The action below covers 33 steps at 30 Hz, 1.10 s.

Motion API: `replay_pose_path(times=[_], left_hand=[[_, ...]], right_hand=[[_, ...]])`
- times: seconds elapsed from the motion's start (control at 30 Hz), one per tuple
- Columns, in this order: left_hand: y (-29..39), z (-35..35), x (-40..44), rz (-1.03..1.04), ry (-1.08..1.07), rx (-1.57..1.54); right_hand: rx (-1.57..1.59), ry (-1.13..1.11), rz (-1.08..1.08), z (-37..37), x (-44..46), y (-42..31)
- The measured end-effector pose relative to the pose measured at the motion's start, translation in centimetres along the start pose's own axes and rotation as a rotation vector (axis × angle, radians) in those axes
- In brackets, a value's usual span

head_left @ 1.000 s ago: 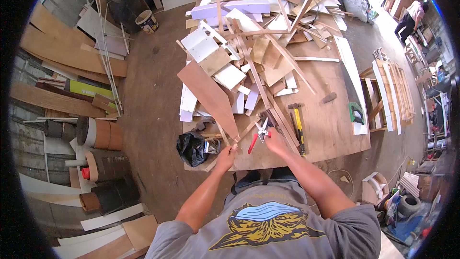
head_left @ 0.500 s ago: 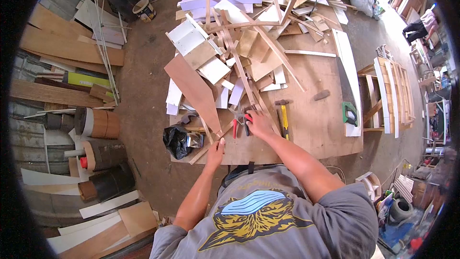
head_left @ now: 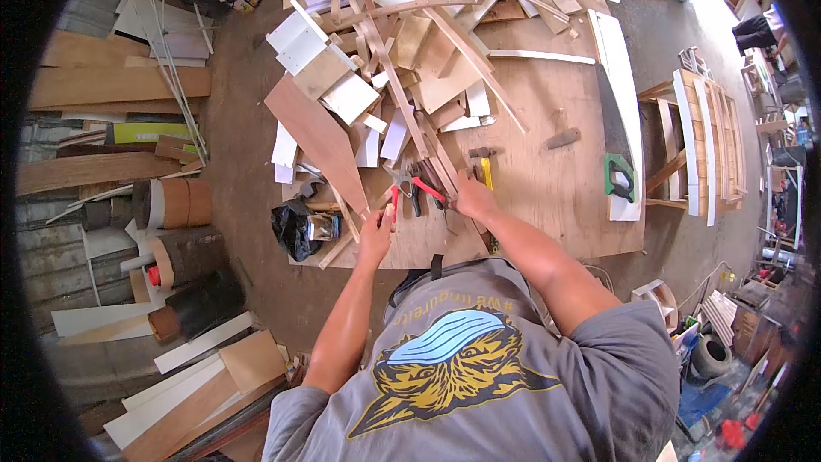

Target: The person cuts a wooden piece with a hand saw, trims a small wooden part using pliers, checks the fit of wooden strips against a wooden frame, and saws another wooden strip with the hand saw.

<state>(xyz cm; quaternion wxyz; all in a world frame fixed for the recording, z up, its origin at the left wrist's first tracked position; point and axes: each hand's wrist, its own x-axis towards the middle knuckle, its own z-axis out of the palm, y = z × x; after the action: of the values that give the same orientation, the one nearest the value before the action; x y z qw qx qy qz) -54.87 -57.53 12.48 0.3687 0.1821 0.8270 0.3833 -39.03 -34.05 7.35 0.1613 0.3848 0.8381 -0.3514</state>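
Observation:
My left hand (head_left: 375, 236) is closed at the near edge of the worktable, its thumb beside one red handle of the pliers (head_left: 405, 187). What its fingers hold, if anything, I cannot make out. The pliers lie with their handles spread; a black handle (head_left: 416, 204) shows between them. Over the wooden strips (head_left: 436, 154), to the right of the pliers, my right hand (head_left: 473, 199) has curled fingers, and their grip is partly hidden. Just beyond it lies a yellow-handled hammer (head_left: 487, 169). A brown tapered board (head_left: 316, 141) points toward my left hand.
Wood offcuts (head_left: 351, 96) are heaped across the worktable (head_left: 547, 205). A green-handled saw (head_left: 618, 178) lies at the right edge, and a black plastic bag (head_left: 293, 229) at the near left corner. Slatted wooden frames (head_left: 705, 150) stand right of the table.
My right hand has moved right, off the red-handled pliers and over the wooden strips. My left hand has come closer to the pliers' left handle. The whole view has shifted slightly.

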Motion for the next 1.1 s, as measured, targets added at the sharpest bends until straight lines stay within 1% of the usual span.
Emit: replay_pose_path(times=[0.1,0.23,0.33,0.43,0.47,0.5,0.57,0.6,0.73,0.8,0.87,0.97,1.07,1.1], left_hand=[[2.3,1.3,0.6,0.090,0.056,0.023],[4.0,2.2,1.9,0.139,0.039,0.043],[3.8,2.9,2.5,0.164,0.015,0.004],[4.2,3.4,2.9,0.114,-0.030,-0.020],[4.6,3.5,2.7,0.079,-0.041,-0.027],[4.9,3.7,2.6,0.044,-0.052,-0.034],[4.4,4.0,2.8,0.065,-0.058,-0.048],[4.2,4.2,3.0,0.076,-0.060,-0.057],[4.8,4.5,3.5,0.018,-0.082,-0.179],[5.9,4.5,3.8,-0.005,-0.062,-0.195],[7.0,4.5,4.2,0.063,-0.028,-0.192],[8.4,4.7,4.3,0.129,-0.018,-0.234],[10.3,4.7,3.5,0.132,-0.027,-0.304],[10.7,4.7,3.2,0.126,-0.028,-0.330]], right_hand=[[-0.004,-0.010,0.006,0.0,0.0,-0.3],[0.026,0.023,0.018,-0.7,-0.3,-0.5],[0.185,0.149,0.048,-0.1,0.7,1.4],[0.587,-0.063,0.153,-1.1,0.4,4.3],[0.724,-0.012,0.078,1.7,1.5,6.8],[0.814,-0.047,0.076,1.4,0.8,7.7],[0.994,-0.122,0.069,0.6,-0.6,8.4],[1.008,-0.076,0.108,-3.2,-3.7,5.7],[1.215,-0.203,0.043,-5.4,-5.0,7.2],[1.213,-0.157,0.042,-5.9,-5.0,7.2],[1.151,-0.109,0.013,-7.2,-5.0,6.8],[1.059,0.133,0.021,-7.3,-3.9,6.8],[0.814,0.276,-0.104,-9.5,-4.1,7.4],[0.707,0.258,-0.087,-9.3,-3.6,8.6]])
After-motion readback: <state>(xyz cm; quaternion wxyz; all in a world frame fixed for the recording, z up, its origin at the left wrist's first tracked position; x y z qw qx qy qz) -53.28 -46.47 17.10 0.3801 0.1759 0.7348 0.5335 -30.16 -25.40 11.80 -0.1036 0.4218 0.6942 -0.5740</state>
